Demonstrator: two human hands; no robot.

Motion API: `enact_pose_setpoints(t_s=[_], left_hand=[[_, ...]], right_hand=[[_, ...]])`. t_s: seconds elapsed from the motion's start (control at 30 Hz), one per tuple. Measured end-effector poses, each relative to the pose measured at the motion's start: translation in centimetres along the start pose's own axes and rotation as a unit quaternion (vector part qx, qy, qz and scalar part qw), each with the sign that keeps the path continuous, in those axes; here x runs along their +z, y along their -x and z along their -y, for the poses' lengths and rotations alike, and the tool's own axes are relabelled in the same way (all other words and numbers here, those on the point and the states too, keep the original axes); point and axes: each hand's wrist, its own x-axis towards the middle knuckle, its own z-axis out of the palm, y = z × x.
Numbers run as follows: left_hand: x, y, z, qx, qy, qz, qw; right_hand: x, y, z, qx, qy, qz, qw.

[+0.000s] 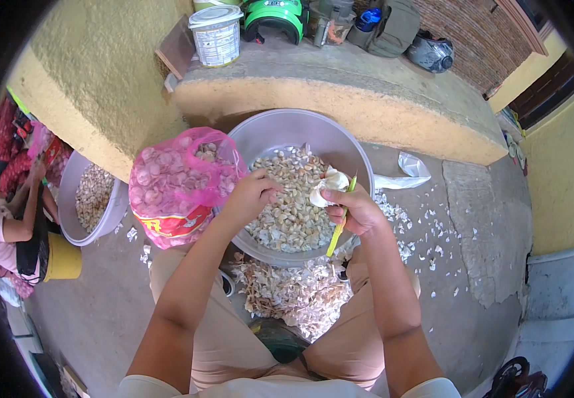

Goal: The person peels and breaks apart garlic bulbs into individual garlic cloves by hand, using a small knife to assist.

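Note:
My right hand (356, 211) is closed around a slim yellow-green knife (337, 232) and a partly opened garlic bulb (328, 187) with white skin, near the right side of a grey plastic basin (360, 149). Loose garlic cloves (290, 212) cover much of the basin's bottom. Over the basin's left part is my left hand (254, 197), its fingers curled together; anything between them is too small to make out. Beside it on the left stands a pink mesh sack (171, 182) full of garlic bulbs, its mouth open toward the basin.
A heap of garlic skins (293, 292) lies between my legs, with scraps on the floor to the right. At left, another person (15, 229) sits by a second basin (116, 205). A ledge (340, 86) behind holds a bucket (216, 40), green helmet (275, 18) and bag (393, 30).

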Motion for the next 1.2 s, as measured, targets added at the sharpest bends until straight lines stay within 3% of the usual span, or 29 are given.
enact_pose_setpoints(t_s=[0.03, 0.13, 0.23, 0.33, 0.43, 0.5, 0.63, 0.83, 0.93, 1.2], left_hand=[[-0.1, 0.0, -0.4, -0.034, 0.042, 0.006, 0.999], [0.2, -0.1, 0.2, 0.113, -0.078, -0.054, 0.989], [1.2, 0.0, -1.1, 0.016, 0.176, -0.051, 0.983], [1.1, 0.6, -3.7, -0.109, 0.268, 0.033, 0.957], [0.8, 0.6, -4.2, -0.112, 0.141, 0.099, 0.979], [1.2, 0.4, -3.4, -0.049, 0.039, 0.091, 0.994], [1.4, 0.4, -2.4, 0.004, -0.020, 0.081, 0.996], [1.6, 0.9, -2.6, 0.001, 0.058, 0.051, 0.997], [1.6, 1.2, -3.8, -0.096, 0.193, 0.066, 0.974], [2.9, 1.3, -2.7, -0.140, 0.332, 0.072, 0.930]], right_hand=[[0.1, 0.0, 0.0, -0.002, 0.006, -0.006, 1.000], [0.5, 0.0, 0.0, -0.015, 0.038, -0.032, 0.999], [0.6, -0.5, -0.5, -0.047, 0.118, -0.071, 0.989], [0.7, -1.1, -1.4, -0.072, 0.237, -0.106, 0.963], [1.4, -1.2, -1.9, -0.083, 0.325, -0.110, 0.935], [1.6, -1.3, -2.3, -0.107, 0.371, -0.106, 0.916], [1.4, -1.6, -2.7, -0.084, 0.351, -0.083, 0.929], [1.5, -1.7, -3.0, -0.057, 0.231, -0.027, 0.971], [2.1, -1.4, -2.5, -0.049, 0.210, -0.020, 0.976], [1.8, -1.2, -2.2, -0.031, 0.163, 0.000, 0.986]])
